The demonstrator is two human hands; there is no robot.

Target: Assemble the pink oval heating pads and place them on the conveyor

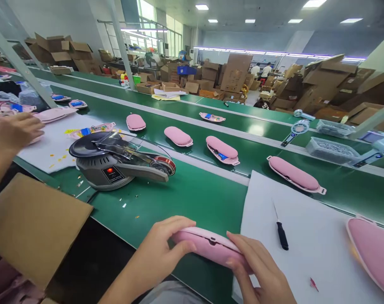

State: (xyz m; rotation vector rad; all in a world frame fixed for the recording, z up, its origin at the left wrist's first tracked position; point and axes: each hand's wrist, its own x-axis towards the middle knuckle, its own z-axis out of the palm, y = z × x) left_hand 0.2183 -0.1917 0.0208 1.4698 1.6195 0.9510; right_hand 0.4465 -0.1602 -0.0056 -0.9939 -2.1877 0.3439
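Both of my hands are closed around one pink case [211, 249] at the bottom centre of the frame, held on edge just over the near rim of the green table [195, 198]. My left hand [157, 253] wraps its left end, thumb on top; my right hand [258, 270] pinches the right end, fingers [239, 245] lying along the seam. I judge I am pressing the two halves together or checking the join; the next move calls for even pressure along the seam without twisting the shell.

Just right of my hands lies a white sheet [306, 236] with a small black-handled screwdriver [281, 230] on it, near enough to reach. Another pink case [374, 249] sits at the sheet's right edge, partly cut off by the frame. Left of me, a cardboard flap [30, 223] juts over the table's near edge and narrows the room on that side.

Further in, at centre left, stands a grey tape dispenser [116, 162], with open green surface between it and my hands. Beyond it a row of pink cases [222, 150] lies on the belt. At upper left, another person's hand [13, 133] rests by a second white sheet.
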